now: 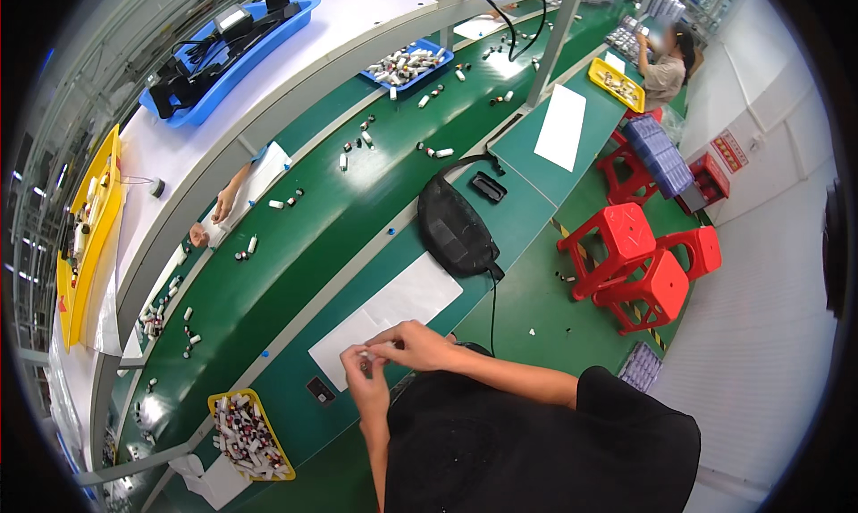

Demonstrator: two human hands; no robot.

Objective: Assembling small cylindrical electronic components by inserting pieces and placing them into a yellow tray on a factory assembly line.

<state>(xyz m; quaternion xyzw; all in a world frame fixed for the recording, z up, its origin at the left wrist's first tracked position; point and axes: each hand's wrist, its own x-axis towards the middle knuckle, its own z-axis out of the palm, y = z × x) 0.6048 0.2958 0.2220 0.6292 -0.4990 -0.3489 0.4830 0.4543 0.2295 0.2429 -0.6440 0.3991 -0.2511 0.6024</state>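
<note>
My left hand [367, 388] and my right hand [413, 345] meet over the near edge of a white paper sheet [402, 297]. Fingers of both are pinched around a small pale piece between the fingertips; its kind is too small to make out. Beside my left hand a small dark card-like object [320, 391] lies on the green bench. A yellow tray [286, 464] heaped with small white, black and reddish cylindrical parts stands to the left. Past the paper sits a black bag [451, 222] with a strap.
A green conveyor belt [313, 245] carries scattered small cylinders. Another person's hands [219, 211] work across it. A blue tray [438, 59] of parts stands at the far side. Red stools [617, 236] stand on the right; a person [668, 71] sits beyond them.
</note>
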